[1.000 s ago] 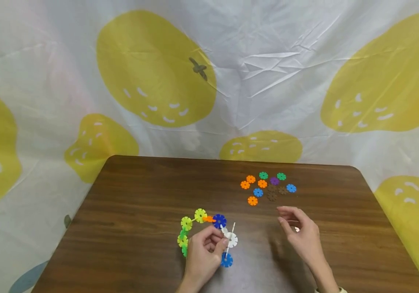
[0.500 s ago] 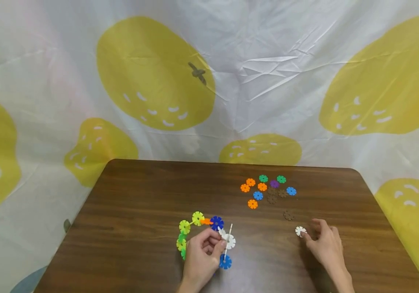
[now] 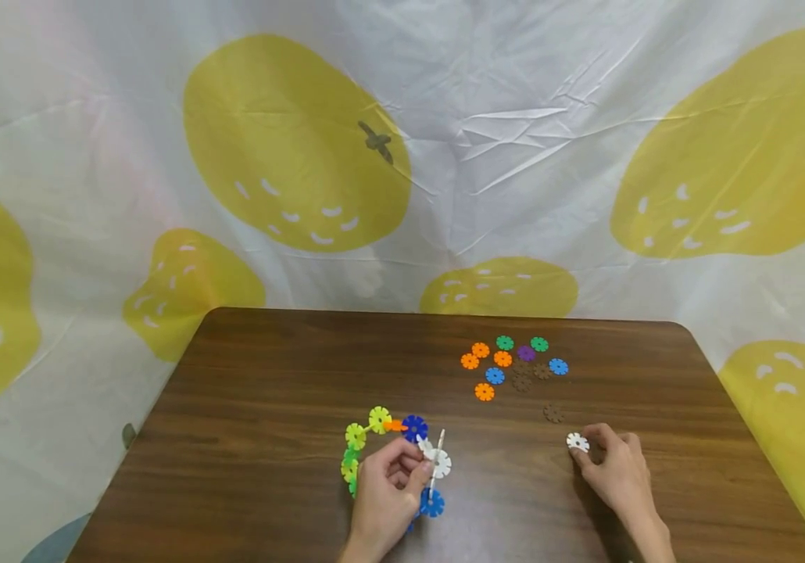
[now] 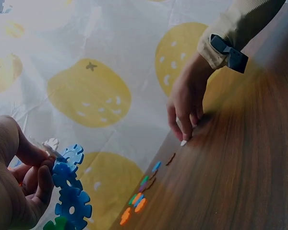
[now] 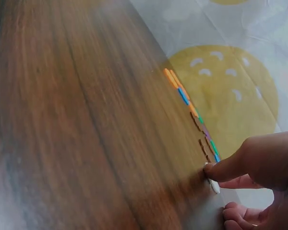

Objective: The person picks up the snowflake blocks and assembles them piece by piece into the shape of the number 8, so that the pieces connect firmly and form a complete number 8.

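My left hand [image 3: 390, 489] pinches a white piece in a curved chain of notched, flower-shaped interlocking discs. Lime discs [image 3: 378, 420] and green ones lie along the chain's left side, a dark blue disc [image 3: 414, 428] at its top, a white disc [image 3: 441, 464] and blue discs [image 4: 73, 209] on the right. Part of the chain is hidden behind the hand. Over at the right of the table, my right hand [image 3: 617, 469] holds a loose white interlocking disc [image 3: 577, 442] by its edge between thumb and finger, at the tabletop.
Several loose discs lie in a group toward the back of the brown table [image 3: 269, 375]: orange [image 3: 484, 392], blue [image 3: 495, 376], green, purple and brown. A single brown disc [image 3: 553, 413] lies nearer the right hand. A lemon-patterned cloth [image 3: 346, 281] hangs behind the table.
My right hand has moved right and down to the white disc and now grips its edge. The left hand stays almost in place with the chain.
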### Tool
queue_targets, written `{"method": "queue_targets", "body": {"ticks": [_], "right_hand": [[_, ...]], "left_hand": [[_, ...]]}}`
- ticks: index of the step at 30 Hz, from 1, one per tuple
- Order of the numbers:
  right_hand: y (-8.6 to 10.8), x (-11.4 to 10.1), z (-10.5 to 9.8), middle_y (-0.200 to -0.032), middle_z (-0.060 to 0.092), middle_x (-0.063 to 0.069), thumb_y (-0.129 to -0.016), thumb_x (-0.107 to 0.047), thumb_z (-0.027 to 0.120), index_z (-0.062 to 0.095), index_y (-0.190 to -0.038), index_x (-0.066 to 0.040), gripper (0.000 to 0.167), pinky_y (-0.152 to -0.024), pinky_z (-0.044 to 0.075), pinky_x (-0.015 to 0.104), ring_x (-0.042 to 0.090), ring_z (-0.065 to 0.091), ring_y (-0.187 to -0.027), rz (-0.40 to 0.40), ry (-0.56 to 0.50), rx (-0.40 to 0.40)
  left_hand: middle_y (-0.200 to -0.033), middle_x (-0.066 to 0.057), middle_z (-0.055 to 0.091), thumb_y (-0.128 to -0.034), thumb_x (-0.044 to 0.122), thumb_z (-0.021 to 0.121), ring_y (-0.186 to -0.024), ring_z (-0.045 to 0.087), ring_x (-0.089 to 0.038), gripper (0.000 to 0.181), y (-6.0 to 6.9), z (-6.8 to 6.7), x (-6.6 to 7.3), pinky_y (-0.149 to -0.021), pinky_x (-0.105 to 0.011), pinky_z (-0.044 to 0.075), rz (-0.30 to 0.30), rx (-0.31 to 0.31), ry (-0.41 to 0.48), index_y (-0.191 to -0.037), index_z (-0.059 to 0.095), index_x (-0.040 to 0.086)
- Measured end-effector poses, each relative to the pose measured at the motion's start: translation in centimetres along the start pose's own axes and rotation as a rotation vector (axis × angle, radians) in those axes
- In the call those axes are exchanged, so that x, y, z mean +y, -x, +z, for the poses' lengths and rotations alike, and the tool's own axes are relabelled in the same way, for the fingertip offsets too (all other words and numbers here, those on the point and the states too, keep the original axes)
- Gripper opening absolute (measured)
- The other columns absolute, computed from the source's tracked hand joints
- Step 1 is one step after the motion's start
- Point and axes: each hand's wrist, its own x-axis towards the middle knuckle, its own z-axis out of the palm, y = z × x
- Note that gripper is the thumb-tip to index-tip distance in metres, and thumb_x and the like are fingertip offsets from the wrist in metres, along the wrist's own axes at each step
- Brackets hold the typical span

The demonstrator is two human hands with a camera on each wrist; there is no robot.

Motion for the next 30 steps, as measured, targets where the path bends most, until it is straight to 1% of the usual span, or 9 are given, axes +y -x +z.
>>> {"method": "queue_targets", "body": {"ticks": [3,5,9,12,15,19,24,27,30], "right_hand": [[0.0,0.0,0.1,-0.112,0.067,0.026,-0.086,-0.019,0.076,0.064,-0.110,-0.003,0.032,-0.080,0.044,0.059,0.043,0.052,-0.113,-0.011,-0.008,-0.004],[-0.1,-0.1,0.2,-0.106,0.069,0.023,-0.084,-0.016,0.078,0.062,-0.106,-0.002,0.030,-0.078,0.045,0.055,0.041,0.058,-0.107,-0.039,-0.020,0.008],[0.2,-0.8,0.5,-0.090,0.073,0.012,-0.083,-0.006,0.078,0.062,-0.099,-0.005,0.023,-0.070,0.052,0.038,0.022,0.069,-0.080,-0.088,-0.081,0.024],[1.0,-2.4,0.8,-0.083,0.074,0.006,-0.084,-0.002,0.078,0.064,-0.096,-0.008,0.019,-0.065,0.053,0.024,0.005,0.066,-0.071,-0.110,-0.179,0.020],[2.1,-4.8,1.3,-0.080,0.074,0.004,-0.082,0.001,0.079,0.067,-0.092,-0.008,0.019,-0.063,0.055,0.018,-0.002,0.063,-0.069,-0.178,-0.308,0.049],[3.7,-8.3,1.7,-0.079,0.073,0.004,-0.081,0.005,0.080,0.067,-0.089,-0.009,0.020,-0.062,0.058,0.018,0.001,0.067,-0.070,-0.289,-0.492,0.076],[5.5,-11.9,1.4,-0.085,0.075,0.008,-0.081,0.008,0.079,0.068,-0.088,-0.010,0.022,-0.067,0.061,0.022,0.007,0.072,-0.072,-0.399,-0.678,0.063],[6.1,-13.2,1.2,-0.090,0.075,0.011,-0.080,0.011,0.077,0.069,-0.089,-0.009,0.024,-0.068,0.061,0.023,0.006,0.073,-0.075,-0.508,-0.731,0.057],[6.4,-13.9,1.3,-0.091,0.074,0.011,-0.080,0.015,0.076,0.070,-0.090,-0.008,0.025,-0.069,0.061,0.022,0.005,0.072,-0.076,-0.591,-0.749,0.058]], "left_hand": [[-0.074,-0.010,0.069,-0.0823,-0.005,0.076,-0.059,0.057,-0.001,0.010,0.0,0.0,0.1,-0.054,-0.018,0.053,-0.001,0.004,-0.005,-0.083,0.068,0.000],[-0.074,-0.010,0.068,-0.0823,-0.006,0.076,-0.060,0.057,-0.001,0.010,0.0,0.0,0.2,-0.054,-0.018,0.053,0.010,0.015,-0.005,-0.083,0.068,0.001],[-0.073,-0.009,0.067,-0.0823,-0.006,0.076,-0.060,0.057,-0.001,0.012,0.0,0.1,0.2,-0.055,-0.019,0.054,0.041,0.050,-0.001,-0.082,0.067,0.002],[-0.072,-0.009,0.067,-0.0822,-0.007,0.075,-0.061,0.058,-0.002,0.012,-0.1,0.1,0.3,-0.056,-0.020,0.055,0.065,0.082,0.002,-0.082,0.067,0.002],[-0.073,-0.011,0.066,-0.0821,-0.009,0.074,-0.062,0.059,-0.003,0.011,-0.3,0.2,0.3,-0.056,-0.021,0.056,0.084,0.111,0.016,-0.082,0.067,0.000],[-0.074,-0.012,0.067,-0.0817,-0.010,0.073,-0.063,0.060,-0.003,0.010,-0.4,0.2,0.5,-0.055,-0.021,0.056,0.119,0.141,0.025,-0.084,0.068,-0.003],[-0.074,-0.012,0.067,-0.0820,-0.009,0.074,-0.063,0.060,-0.003,0.009,-0.4,0.2,0.6,-0.055,-0.022,0.056,0.131,0.154,0.024,-0.084,0.068,-0.003],[-0.074,-0.011,0.066,-0.0823,-0.008,0.074,-0.063,0.060,-0.003,0.009,-0.4,0.2,0.6,-0.055,-0.021,0.056,0.134,0.157,0.024,-0.084,0.068,-0.002],[-0.074,-0.011,0.066,-0.0820,-0.009,0.074,-0.063,0.060,-0.003,0.010,-0.3,0.2,0.5,-0.055,-0.022,0.056,0.133,0.155,0.024,-0.084,0.067,-0.002]]}}
